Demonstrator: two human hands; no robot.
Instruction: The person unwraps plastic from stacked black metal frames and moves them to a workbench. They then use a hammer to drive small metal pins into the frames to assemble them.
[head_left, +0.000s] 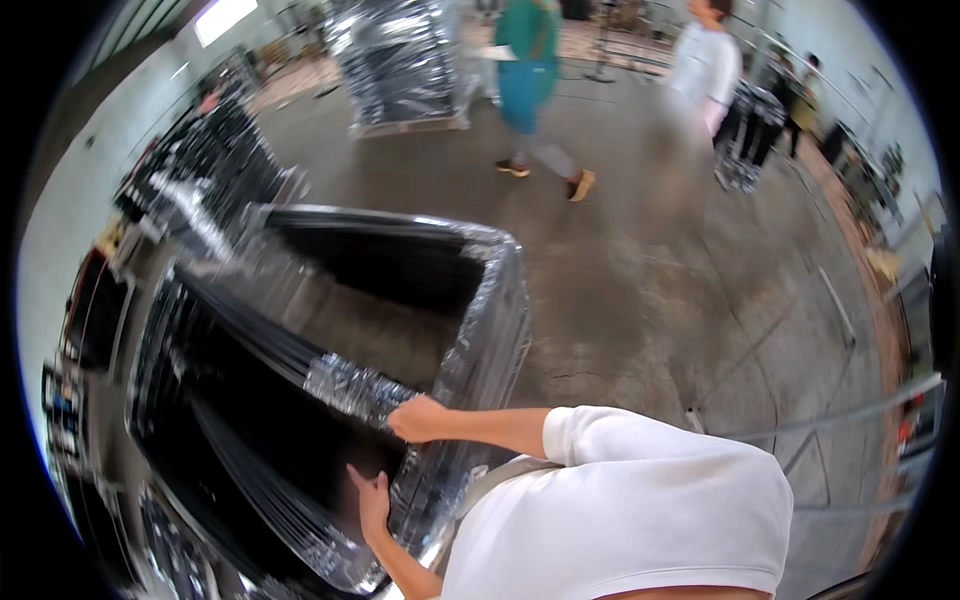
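Observation:
Black rectangular frames [245, 345] stand before me in stacked bundles, their edges bound with clear plastic wrap [350, 388]. My right hand [418, 418] is closed in a fist on the wrap, at the near end of the middle bundle. Lower down, my left hand [373, 503] hovers over the dark opening beside that bundle, fingers apart and index finger extended, with nothing in it. Another wrapped bundle of black bars [265, 480] slants away just left of it. The exact grip of my right fingers on the wrap is hidden.
A tall film-wrapped stack [395, 70] sits on a pallet at the back. One person in green [527, 65] walks past; another in white [705, 65] stands farther right, near wrapped black pieces [750, 125]. More black frames [205, 165] lie left. Metal bars [840, 410] extend at right.

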